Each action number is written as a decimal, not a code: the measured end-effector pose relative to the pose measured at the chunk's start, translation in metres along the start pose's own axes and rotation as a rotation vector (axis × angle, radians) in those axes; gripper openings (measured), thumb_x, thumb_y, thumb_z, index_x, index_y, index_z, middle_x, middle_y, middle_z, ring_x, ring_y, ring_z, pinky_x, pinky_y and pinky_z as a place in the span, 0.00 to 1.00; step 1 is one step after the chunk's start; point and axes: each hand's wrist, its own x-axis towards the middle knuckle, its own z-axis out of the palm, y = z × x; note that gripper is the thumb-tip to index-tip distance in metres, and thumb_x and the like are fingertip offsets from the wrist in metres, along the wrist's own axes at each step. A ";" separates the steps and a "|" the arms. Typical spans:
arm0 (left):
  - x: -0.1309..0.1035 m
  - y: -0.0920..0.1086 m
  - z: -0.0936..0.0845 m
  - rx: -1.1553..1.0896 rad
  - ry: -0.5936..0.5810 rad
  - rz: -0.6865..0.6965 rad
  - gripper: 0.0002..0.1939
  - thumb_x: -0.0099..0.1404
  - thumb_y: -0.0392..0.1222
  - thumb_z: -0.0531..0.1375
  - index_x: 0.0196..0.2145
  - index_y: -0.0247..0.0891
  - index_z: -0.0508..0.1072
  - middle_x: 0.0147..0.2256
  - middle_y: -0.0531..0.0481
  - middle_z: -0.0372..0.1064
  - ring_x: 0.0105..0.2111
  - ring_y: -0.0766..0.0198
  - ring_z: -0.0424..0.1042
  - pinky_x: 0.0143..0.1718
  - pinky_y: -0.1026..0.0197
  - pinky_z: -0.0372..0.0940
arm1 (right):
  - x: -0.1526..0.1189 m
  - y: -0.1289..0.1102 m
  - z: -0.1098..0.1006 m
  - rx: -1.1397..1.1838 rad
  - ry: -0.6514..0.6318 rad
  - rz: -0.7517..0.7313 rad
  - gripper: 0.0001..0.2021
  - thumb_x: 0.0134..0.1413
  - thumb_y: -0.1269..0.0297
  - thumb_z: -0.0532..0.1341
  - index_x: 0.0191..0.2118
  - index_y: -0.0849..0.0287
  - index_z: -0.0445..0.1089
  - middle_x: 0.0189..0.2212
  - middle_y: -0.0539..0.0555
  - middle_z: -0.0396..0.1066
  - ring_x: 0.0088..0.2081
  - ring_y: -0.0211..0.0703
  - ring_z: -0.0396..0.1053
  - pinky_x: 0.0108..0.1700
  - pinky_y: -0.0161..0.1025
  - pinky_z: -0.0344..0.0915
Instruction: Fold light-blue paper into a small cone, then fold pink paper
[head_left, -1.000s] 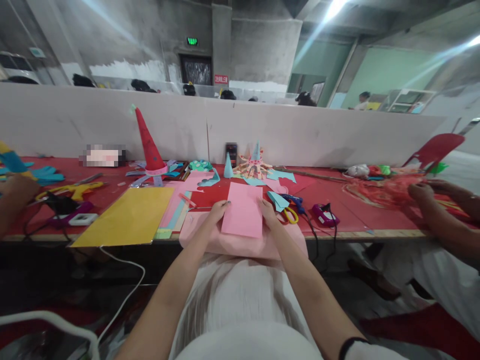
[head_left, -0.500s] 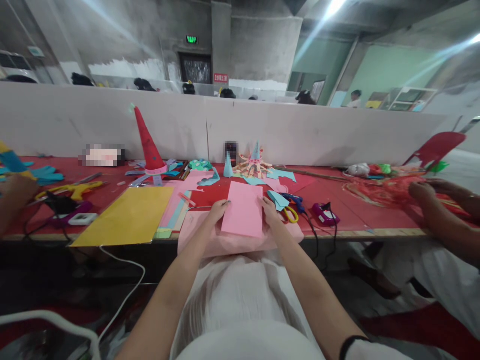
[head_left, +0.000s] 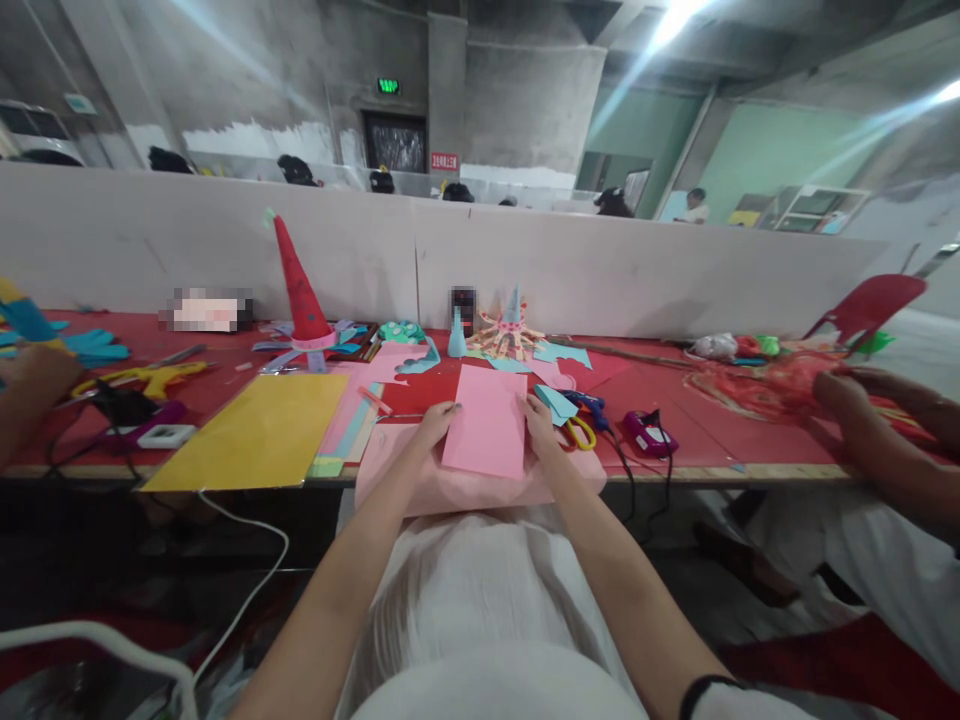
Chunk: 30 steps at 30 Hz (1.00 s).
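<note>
A pink rectangular sheet (head_left: pixel 486 422) is held upright-facing between my two hands at the table's front edge. The fingers of my left hand (head_left: pixel 437 424) grip its left edge, and my right hand (head_left: pixel 540 422) pinches the upper right edge. Beneath it lies a pale pink padded cloth (head_left: pixel 480 496). Close to my right hand are folded light blue paper (head_left: pixel 555 404), yellow-handled scissors (head_left: pixel 582 434) and a blue glue gun (head_left: pixel 590 404). Left of my left hand is a stack of coloured sheets (head_left: pixel 351 425) beside a large yellow sheet (head_left: pixel 259 428).
A red cone hat (head_left: pixel 300 290), a small blue cone (head_left: pixel 457 335) and a stick-ringed cone (head_left: pixel 512 325) stand toward the white partition (head_left: pixel 600 265). A purple box (head_left: pixel 651 433) with a cord sits right. Other people's hands work at both sides.
My hands and the pink sheet hold nearly the same pose. The view has shifted slightly, and the hands of the person on the right have moved a little over the red netting.
</note>
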 end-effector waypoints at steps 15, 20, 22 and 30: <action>-0.004 -0.002 -0.001 0.063 -0.061 0.071 0.15 0.47 0.50 0.56 0.17 0.36 0.59 0.18 0.56 0.56 0.22 0.68 0.56 0.24 0.65 0.53 | -0.002 -0.006 -0.001 -0.033 -0.001 0.024 0.10 0.41 0.57 0.58 0.25 0.60 0.64 0.23 0.49 0.65 0.32 0.39 0.60 0.33 0.35 0.59; -0.004 -0.002 -0.003 0.043 -0.089 0.059 0.15 0.47 0.50 0.57 0.18 0.36 0.61 0.20 0.55 0.58 0.23 0.68 0.57 0.25 0.65 0.53 | -0.004 -0.009 0.001 0.002 -0.032 0.063 0.13 0.40 0.57 0.58 0.31 0.61 0.66 0.27 0.51 0.69 0.34 0.39 0.62 0.36 0.37 0.60; -0.004 -0.003 -0.003 0.051 -0.115 0.059 0.14 0.47 0.51 0.57 0.19 0.36 0.63 0.20 0.55 0.60 0.24 0.67 0.58 0.26 0.65 0.55 | -0.006 -0.011 0.001 0.012 -0.047 0.077 0.15 0.39 0.57 0.59 0.34 0.60 0.66 0.30 0.52 0.70 0.35 0.40 0.64 0.37 0.38 0.61; -0.005 -0.005 -0.001 0.143 -0.117 0.051 0.14 0.47 0.52 0.57 0.20 0.36 0.66 0.19 0.54 0.62 0.27 0.63 0.61 0.27 0.63 0.56 | -0.017 -0.012 0.000 0.023 -0.084 0.071 0.18 0.39 0.54 0.61 0.37 0.57 0.66 0.29 0.53 0.70 0.36 0.45 0.66 0.37 0.41 0.63</action>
